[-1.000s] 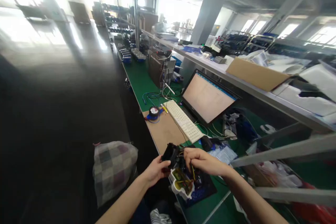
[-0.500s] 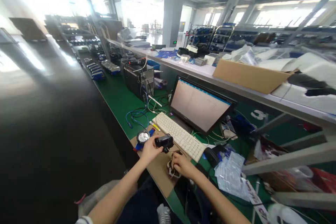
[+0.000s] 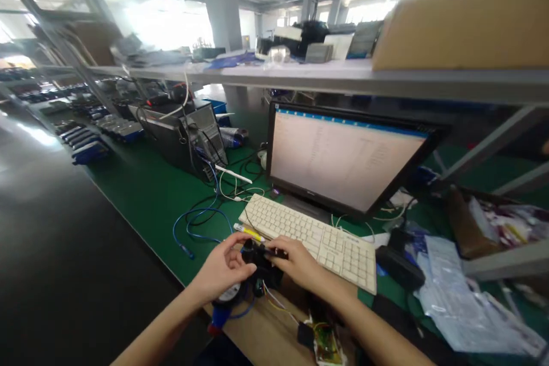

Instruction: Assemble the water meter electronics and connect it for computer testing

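My left hand (image 3: 217, 274) and my right hand (image 3: 295, 263) both grip a small black module (image 3: 258, 256) just in front of the white keyboard (image 3: 309, 237). Thin yellow and red wires (image 3: 278, 304) run from the module down to a small circuit board (image 3: 326, 346) on the brown board (image 3: 261, 337) at the bench edge. A round gauge with a blue fitting (image 3: 227, 300) sits under my left hand, partly hidden by it.
A lit monitor (image 3: 343, 154) stands behind the keyboard. A yellow marker (image 3: 249, 233) and blue cable (image 3: 193, 229) lie on the green mat (image 3: 141, 194). A computer case (image 3: 184, 137) sits further back. A black mouse (image 3: 398, 266) and plastic bags (image 3: 463, 297) lie right. A shelf (image 3: 300, 77) runs overhead.
My view has swung toward the monitor. The black module came down from in front of the keyboard to just over the round gauge, and my right hand left the small part and joined on the module.
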### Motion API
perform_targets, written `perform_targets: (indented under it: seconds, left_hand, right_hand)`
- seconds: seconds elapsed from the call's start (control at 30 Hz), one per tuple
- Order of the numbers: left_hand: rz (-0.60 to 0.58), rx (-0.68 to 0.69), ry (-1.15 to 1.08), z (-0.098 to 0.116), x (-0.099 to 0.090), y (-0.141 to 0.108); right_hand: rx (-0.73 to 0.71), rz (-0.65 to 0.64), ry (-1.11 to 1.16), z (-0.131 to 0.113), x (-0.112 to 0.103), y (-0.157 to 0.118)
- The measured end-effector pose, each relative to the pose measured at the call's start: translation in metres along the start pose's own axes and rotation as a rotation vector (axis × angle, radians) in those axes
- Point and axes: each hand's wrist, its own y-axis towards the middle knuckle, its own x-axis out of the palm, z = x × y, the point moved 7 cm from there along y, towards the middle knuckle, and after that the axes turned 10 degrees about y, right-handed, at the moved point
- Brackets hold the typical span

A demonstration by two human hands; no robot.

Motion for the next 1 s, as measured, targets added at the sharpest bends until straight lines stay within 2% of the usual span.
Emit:
perform_targets:
  seconds: [0.07,0.13,0.17,0.27,0.33,0.43,0.5,0.6,0.73,0.9,1.0]
  left_hand:
    - [0.132,0.112,0.092,-0.021,-0.020,-0.006]
    - [0.305,0.248,0.248,-0.046,-0.037,-0.017]
    - [0.329,0.274,0.281,-0.062,-0.040,-0.020]
    - [0.195,0.217,0.176,-0.114,-0.025,-0.020]
    - [0.203,0.224,0.135,-0.130,-0.015,-0.018]
    - [0.301,0.308,0.184,-0.129,-0.007,-0.018]
    - [0.340,0.356,0.160,-0.122,-0.005,-0.020]
    - [0.352,0.433,0.095,-0.110,0.002,-0.024]
    - [0.276,0.539,0.035,-0.098,0.026,-0.030]
    - [0.172,0.457,0.072,-0.106,0.065,-0.032]
    - [0.163,0.465,0.152,-0.108,0.074,-0.037]
  right_hand:
    - [-0.002,0.052,-0.027,0.008,0.001,0.010]
    - [0.056,0.153,-0.015,0.017,-0.004,0.015]
    - [0.101,0.195,0.008,0.022,-0.005,0.015]
    - [0.231,0.244,0.095,0.034,0.005,0.009]
    - [0.288,0.244,0.133,0.037,0.018,0.003]
    - [0.361,0.250,0.165,0.033,0.035,-0.007]
    - [0.385,0.286,0.154,0.027,0.037,-0.015]
    - [0.398,0.381,0.114,0.017,0.028,-0.031]
    - [0.416,0.435,0.041,0.013,0.012,-0.053]
    - [0.447,0.304,-0.135,0.019,0.006,-0.062]
    - [0.462,0.184,-0.247,0.031,0.007,-0.059]
